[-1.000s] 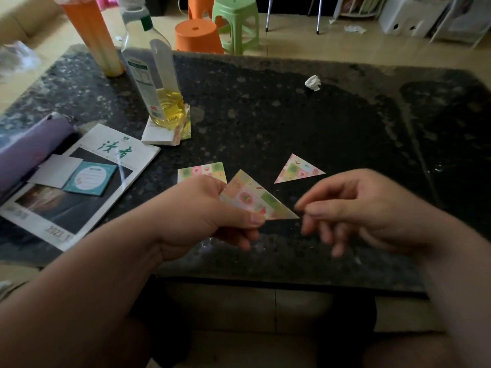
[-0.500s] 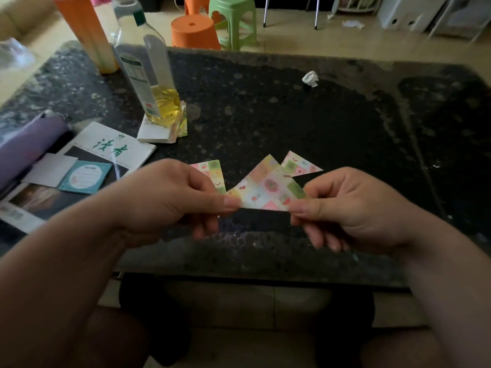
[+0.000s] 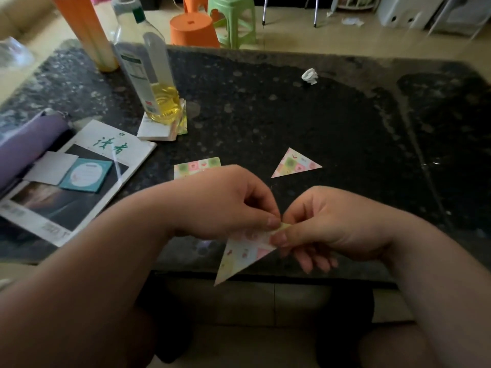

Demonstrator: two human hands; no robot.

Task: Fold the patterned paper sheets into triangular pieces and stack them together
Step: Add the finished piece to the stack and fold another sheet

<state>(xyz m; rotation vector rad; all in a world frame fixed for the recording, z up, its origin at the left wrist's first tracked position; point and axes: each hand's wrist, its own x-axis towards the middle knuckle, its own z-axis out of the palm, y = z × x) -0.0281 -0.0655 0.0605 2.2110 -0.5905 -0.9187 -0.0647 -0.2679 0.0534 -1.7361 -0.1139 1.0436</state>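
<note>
1. Bench (image 3: 292, 115): dark stone top.
2. Left hand (image 3: 220, 200) and right hand (image 3: 332, 224): fingers (image 3: 271, 221) of both pinching held triangle (image 3: 241, 254) over near edge.
3. Second triangle (image 3: 293, 164) and patterned sheet (image 3: 198, 167): flat just beyond hands.

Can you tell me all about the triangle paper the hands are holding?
The paper triangle is thin, flat paper with pastel pink, yellow and white squares and tiny pictures. Its long tip points down and leftward. The left hand and the right hand pinch its top edge, close together. It hangs over the near edge of the table.
</note>
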